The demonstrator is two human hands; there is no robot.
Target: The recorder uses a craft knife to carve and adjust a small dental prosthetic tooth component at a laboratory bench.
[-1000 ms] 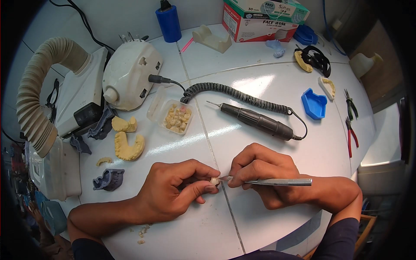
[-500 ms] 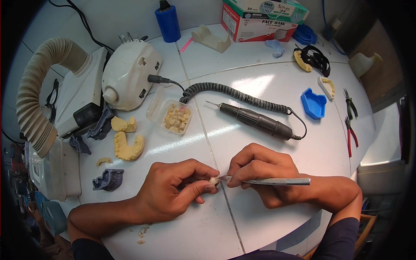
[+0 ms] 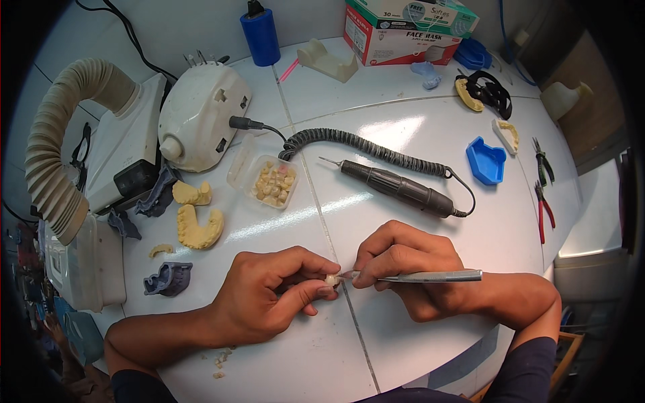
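Note:
My left hand (image 3: pixel 269 292) pinches a small whitish tooth-shaped piece (image 3: pixel 331 279) between thumb and fingertips, just above the white table. In my right hand (image 3: pixel 410 269) is a slim tool with a silver metal handle (image 3: pixel 440 276), gripped like a pen. Its pointed end meets the right side of the piece, or comes very close; the fingers partly hide it. Beyond my hands, a clear box (image 3: pixel 274 181) with its lid up holds many small tooth-coloured pieces. Small pale chips (image 3: pixel 220 366) are scattered near my left forearm.
A black rotary handpiece (image 3: pixel 396 188) lies beyond my right hand, its coiled cord running to a white control unit (image 3: pixel 201 121). Yellow dental casts (image 3: pixel 199 226) and a grey mould (image 3: pixel 168 279) sit at left. Pliers (image 3: pixel 544 211) and a blue tray (image 3: pixel 486 161) lie at right.
The handle's outer end has tipped slightly upward in the picture, with the right fingers shifting a little. My left hand and the small piece stay nearly still.

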